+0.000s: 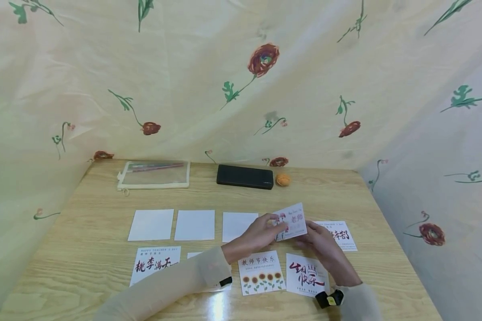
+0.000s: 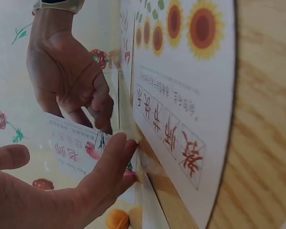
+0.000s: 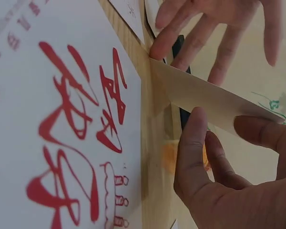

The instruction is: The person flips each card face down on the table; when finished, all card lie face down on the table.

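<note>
A greeting card [image 1: 295,218] with pink flowers and red characters is tilted up off the table between both hands. My right hand [image 1: 325,249] pinches its right, lower edge between thumb and fingers. Across the card's left part reaches my left hand [image 1: 261,234]; in the right wrist view its fingers [image 3: 226,52] are straight and spread against the card's far side, thumb held apart. Below the hands lie a sunflower card [image 1: 261,272] and a card with red brush lettering and a cake [image 1: 307,276]. Behind the right hand is another lettered card [image 1: 341,236], partly covered.
Blank white cards [image 1: 150,225] form a row on the left, the last one [image 1: 238,223] beside my left hand. A lettered card [image 1: 156,263] lies partly under my left sleeve. Along the back are a clear pouch with pens [image 1: 154,176], a black case [image 1: 245,176] and an orange ball [image 1: 283,179].
</note>
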Motion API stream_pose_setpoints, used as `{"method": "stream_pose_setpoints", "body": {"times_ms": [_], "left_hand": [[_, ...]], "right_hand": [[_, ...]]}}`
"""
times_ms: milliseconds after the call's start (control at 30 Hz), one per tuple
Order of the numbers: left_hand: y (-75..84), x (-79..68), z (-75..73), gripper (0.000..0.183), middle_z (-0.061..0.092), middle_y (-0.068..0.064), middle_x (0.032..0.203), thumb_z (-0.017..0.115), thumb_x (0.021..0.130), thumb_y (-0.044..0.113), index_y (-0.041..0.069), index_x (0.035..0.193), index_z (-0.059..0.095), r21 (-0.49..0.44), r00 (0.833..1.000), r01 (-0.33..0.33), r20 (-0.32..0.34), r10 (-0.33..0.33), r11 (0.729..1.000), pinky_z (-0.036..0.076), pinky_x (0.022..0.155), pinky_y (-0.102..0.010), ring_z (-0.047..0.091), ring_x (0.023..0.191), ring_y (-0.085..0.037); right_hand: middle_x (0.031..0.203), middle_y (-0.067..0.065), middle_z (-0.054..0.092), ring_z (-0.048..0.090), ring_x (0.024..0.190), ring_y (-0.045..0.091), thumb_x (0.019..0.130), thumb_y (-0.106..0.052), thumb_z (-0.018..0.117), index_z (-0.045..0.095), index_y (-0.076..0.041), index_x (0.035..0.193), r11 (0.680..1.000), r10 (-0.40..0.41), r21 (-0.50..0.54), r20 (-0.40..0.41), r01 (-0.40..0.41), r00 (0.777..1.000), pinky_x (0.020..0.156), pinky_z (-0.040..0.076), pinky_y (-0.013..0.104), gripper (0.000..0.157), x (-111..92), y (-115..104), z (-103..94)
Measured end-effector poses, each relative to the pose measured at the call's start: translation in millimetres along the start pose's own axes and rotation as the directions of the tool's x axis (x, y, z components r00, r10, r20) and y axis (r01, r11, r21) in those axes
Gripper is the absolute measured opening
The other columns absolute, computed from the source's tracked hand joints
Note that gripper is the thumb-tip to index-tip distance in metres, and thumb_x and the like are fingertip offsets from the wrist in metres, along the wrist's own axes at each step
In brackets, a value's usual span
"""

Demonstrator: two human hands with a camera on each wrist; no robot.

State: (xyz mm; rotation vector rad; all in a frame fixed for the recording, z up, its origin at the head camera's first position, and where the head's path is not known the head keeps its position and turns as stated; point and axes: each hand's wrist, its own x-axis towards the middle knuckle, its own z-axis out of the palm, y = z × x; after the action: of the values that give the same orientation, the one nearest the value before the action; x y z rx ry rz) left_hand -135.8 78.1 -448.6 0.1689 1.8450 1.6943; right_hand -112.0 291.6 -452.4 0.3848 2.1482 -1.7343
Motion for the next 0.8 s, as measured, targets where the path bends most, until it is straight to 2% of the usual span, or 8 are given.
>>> {"method": "stream_pose_setpoints", "body": {"times_ms": [133,233,333,433,500,567,633,800], "left_hand": [[1.1,0.6,0.2,0.071,0.063,-0.003,0.092,0.062,0.101,0.054,0.014,0.158,0.043,0.008,1.0,-0.001,-0.015,0.001,1.0,0.044,0.056,-0.027,0.053,0.063,-0.015],[1.3,-0.3,0.0,0.073,0.068,-0.007,0.118,0.062,0.1,0.057,0.016,0.158,0.043,-0.006,1.0,-0.001,-0.011,0.001,1.0,0.059,0.078,-0.037,0.069,0.091,-0.023],[-0.3,-0.4,-0.3,0.071,0.07,-0.007,0.116,0.061,0.101,0.058,0.018,0.157,0.044,-0.058,1.0,-0.002,0.009,0.002,0.998,0.061,0.083,-0.039,0.07,0.096,-0.022],[-2.1,0.2,-0.6,0.064,0.068,-0.006,0.098,0.059,0.102,0.056,0.02,0.153,0.048,-0.128,1.0,0.001,0.022,0.002,0.992,0.055,0.072,-0.033,0.062,0.08,-0.016],[-3.0,0.6,-0.6,0.059,0.067,-0.006,0.095,0.056,0.104,0.055,0.019,0.152,0.05,-0.154,1.0,0.002,0.016,0.0,0.988,0.055,0.069,-0.03,0.061,0.077,-0.016],[-3.0,0.4,-0.6,0.057,0.069,-0.008,0.103,0.053,0.107,0.052,0.017,0.151,0.051,-0.179,1.0,0.0,0.004,0.001,0.984,0.061,0.075,-0.032,0.067,0.082,-0.018],[-2.5,-0.1,-0.5,0.058,0.07,-0.012,0.119,0.049,0.109,0.051,0.013,0.152,0.05,-0.187,1.0,-0.018,-0.013,0.016,0.982,0.064,0.087,-0.037,0.074,0.096,-0.026],[-0.6,-1.2,-0.6,0.06,0.066,-0.019,0.131,0.039,0.112,0.05,0.007,0.153,0.049,-0.234,0.998,-0.061,-0.008,0.061,0.97,0.062,0.097,-0.041,0.072,0.111,-0.038]], "right_hand": [[0.147,0.029,0.056,0.071,0.113,0.016,0.112,-0.03,0.049,0.034,0.006,0.158,1.0,-0.01,-0.018,0.015,0.011,1.0,0.097,0.061,0.029,0.06,1.1,1.4,6.4],[0.149,0.03,0.054,0.072,0.115,0.019,0.11,-0.032,0.053,0.036,0.004,0.157,0.999,-0.013,-0.039,-0.001,0.013,1.0,0.097,0.061,0.029,0.061,1.7,1.2,11.3],[0.15,0.029,0.054,0.071,0.115,0.019,0.109,-0.034,0.057,0.039,0.001,0.156,0.998,-0.018,-0.055,-0.012,0.017,1.0,0.096,0.061,0.029,0.062,1.5,-0.5,15.7],[0.149,0.027,0.055,0.071,0.116,0.02,0.106,-0.035,0.062,0.042,0.0,0.154,0.997,-0.027,-0.073,-0.02,0.025,0.999,0.096,0.061,0.029,0.063,1.5,-2.3,19.1],[0.15,0.027,0.054,0.07,0.119,0.023,0.105,-0.037,0.063,0.043,0.0,0.154,0.995,-0.032,-0.091,-0.024,0.03,0.999,0.098,0.061,0.03,0.064,1.7,-3.0,20.8],[0.151,0.027,0.053,0.068,0.124,0.027,0.104,-0.041,0.064,0.043,-0.001,0.154,0.993,-0.032,-0.116,-0.028,0.029,0.999,0.1,0.06,0.032,0.067,1.7,-3.8,21.8],[0.153,0.026,0.051,0.066,0.129,0.032,0.104,-0.044,0.063,0.043,-0.001,0.155,0.991,-0.029,-0.135,-0.034,0.024,0.999,0.103,0.059,0.035,0.07,2.1,-4.2,22.4],[0.153,0.025,0.053,0.066,0.128,0.032,0.102,-0.05,0.063,0.043,-0.003,0.155,0.988,-0.015,-0.157,-0.045,0.008,0.999,0.104,0.058,0.038,0.073,3.3,-4.9,22.8]]}}
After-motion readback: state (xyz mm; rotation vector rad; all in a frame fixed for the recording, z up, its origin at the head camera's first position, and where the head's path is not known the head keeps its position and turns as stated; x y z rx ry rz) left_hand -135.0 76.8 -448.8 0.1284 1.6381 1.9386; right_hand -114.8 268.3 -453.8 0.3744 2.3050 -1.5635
